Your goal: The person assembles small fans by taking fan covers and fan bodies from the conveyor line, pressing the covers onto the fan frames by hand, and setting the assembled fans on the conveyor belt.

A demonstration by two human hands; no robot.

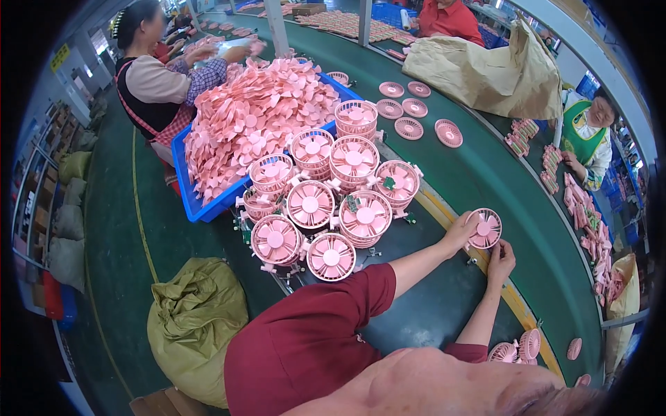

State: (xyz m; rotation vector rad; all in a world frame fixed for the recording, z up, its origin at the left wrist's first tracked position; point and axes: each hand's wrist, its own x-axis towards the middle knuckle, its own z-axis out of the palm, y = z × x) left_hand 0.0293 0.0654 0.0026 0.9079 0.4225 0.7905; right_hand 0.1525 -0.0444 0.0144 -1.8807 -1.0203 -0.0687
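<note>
Over the yellow edge strip of the green work surface, a pink fan head [484, 229] with its blades facing up is between my two hands. My left hand [458, 234] is closed on its left rim, thumb and fingers partly hidden by the fan. From the lower right, my right hand [501, 263] pinches the fan's near rim with curled fingertips. A small part with a green board hangs just below the fan. To the left stand several stacked pink fan heads [312, 204], some with small green circuit boards and wires attached.
A blue bin [201, 211] heaped with pink fan blades [257, 118] stands behind the stacks. Round pink grilles [409, 128] lie on the green conveyor [499, 173]. More fan parts [528, 343] sit at lower right. An olive sack [196, 326] is at left; co-workers sit around.
</note>
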